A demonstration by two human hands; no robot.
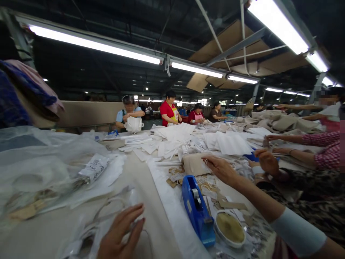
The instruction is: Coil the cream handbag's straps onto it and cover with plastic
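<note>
At the bottom, my left hand [121, 232] has its fingers stretched out and holds nothing. It is above or beside a clear plastic bag [88, 230] with pale contents. My right hand [222, 171] reaches forward over the table, fingertips pinched together at the edge of a folded beige cloth piece [192, 166]. A small whitish bit shows at those fingertips, but I cannot make it out. Below that hand stand a blue tape dispenser [190, 205] and a round white dish [230, 228] with a yellowish pad. Small brown and white tags [175, 178] lie near the cloth.
White sheets [175, 133] are heaped across the table. Large clear plastic bags [54, 158] lie on the left. At right, a co-worker's hand [266, 162] and checked sleeve [327, 151] are close to my right arm. Several people work at the far side. Tube lights hang overhead.
</note>
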